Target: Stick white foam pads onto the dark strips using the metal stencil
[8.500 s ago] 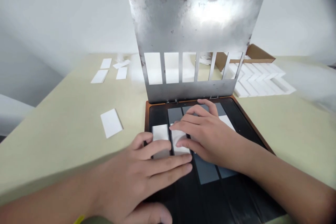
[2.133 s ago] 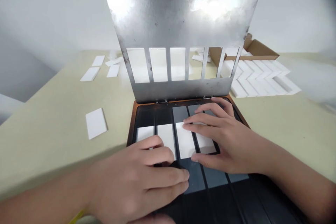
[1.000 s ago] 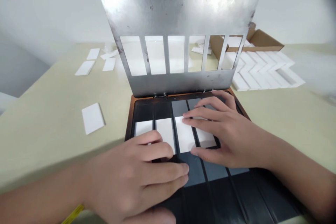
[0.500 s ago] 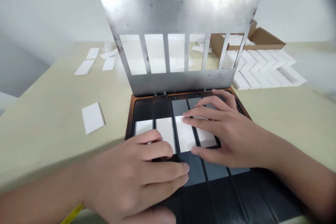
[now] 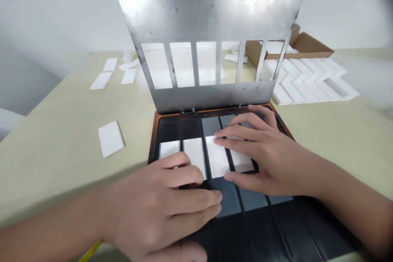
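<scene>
A black tray [image 5: 270, 229] with raised dividing strips lies in front of me. Several white cards sit in a row across its slots, the far-left card [image 5: 169, 148] and the card next to it [image 5: 194, 153] partly behind my left hand. My left hand [image 5: 162, 204] rests palm down over the tray's near left, two fingers stretched out and the others bent, with nothing visible in it. My right hand [image 5: 258, 151] spans the third white card [image 5: 217, 159], fingertips at its far edge and thumb at its near edge. Its fingers partly cover a fourth card [image 5: 241, 160].
A metal plate [image 5: 208, 12] with rectangular windows stands raised on hinges at the tray's far edge. A loose white card [image 5: 111, 139] lies to the left, with several more [image 5: 101, 81] farther back. Stacked white blocks [image 5: 310, 86] and a cardboard box [image 5: 313, 45] are at back right.
The view has shifted very slightly. Both hands keep the same place over the tray and cards.
</scene>
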A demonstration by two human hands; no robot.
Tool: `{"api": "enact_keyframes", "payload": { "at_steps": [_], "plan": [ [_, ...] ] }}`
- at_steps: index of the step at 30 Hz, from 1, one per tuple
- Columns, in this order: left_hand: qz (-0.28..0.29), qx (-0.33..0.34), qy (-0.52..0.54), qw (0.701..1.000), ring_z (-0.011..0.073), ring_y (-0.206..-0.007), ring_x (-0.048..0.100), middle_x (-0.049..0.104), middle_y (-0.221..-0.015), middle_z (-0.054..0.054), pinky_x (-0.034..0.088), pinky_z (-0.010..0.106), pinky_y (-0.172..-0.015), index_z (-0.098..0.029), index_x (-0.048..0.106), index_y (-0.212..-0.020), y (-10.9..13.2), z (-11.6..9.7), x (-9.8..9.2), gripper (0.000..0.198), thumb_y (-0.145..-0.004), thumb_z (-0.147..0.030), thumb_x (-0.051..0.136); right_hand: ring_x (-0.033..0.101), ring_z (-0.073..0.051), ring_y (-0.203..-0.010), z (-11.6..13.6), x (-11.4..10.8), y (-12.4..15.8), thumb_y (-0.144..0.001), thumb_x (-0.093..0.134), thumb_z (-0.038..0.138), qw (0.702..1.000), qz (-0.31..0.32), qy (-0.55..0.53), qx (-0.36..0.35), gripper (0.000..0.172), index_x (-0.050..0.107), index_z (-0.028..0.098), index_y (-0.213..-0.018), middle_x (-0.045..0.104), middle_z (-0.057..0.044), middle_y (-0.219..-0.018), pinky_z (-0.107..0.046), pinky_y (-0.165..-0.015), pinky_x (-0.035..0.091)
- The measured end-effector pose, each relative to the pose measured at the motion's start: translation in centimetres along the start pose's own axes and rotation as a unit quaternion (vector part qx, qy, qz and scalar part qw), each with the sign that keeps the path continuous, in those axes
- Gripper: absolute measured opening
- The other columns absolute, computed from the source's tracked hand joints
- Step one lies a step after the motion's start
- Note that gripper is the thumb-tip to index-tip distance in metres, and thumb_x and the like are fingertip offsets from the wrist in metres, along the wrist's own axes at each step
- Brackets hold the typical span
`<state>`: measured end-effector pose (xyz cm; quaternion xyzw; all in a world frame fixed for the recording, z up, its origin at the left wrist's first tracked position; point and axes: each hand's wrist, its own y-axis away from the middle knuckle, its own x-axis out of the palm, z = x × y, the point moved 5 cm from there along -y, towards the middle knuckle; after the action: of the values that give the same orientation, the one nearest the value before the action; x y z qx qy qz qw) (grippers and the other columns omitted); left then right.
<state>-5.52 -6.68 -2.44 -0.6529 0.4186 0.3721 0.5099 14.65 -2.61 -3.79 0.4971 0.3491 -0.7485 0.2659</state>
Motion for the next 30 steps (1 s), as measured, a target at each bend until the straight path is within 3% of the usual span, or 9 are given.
{"api": "enact_keyframes", "payload": {
  "at_steps": [30],
  "plan": [
    [0.002, 0.001, -0.005, 1.000, 0.0235, -0.085, 0.067, 0.080, -0.123, 0.008, 0.049, 0.044, -0.068, -0.011, 0.079, -0.117, 0.02, 0.15, 0.09, 0.039, -0.107, -0.041, 0.057, 0.055, -0.032, -0.133, 0.03, -0.06, 0.02, -0.101, 0.066, 0.053, 1.000, 0.002, 0.009, -0.001, 0.047, 0.070, 0.021, -0.135, 0.071, -0.004, -0.142, -0.063, -0.125, 0.017]
  ]
}}
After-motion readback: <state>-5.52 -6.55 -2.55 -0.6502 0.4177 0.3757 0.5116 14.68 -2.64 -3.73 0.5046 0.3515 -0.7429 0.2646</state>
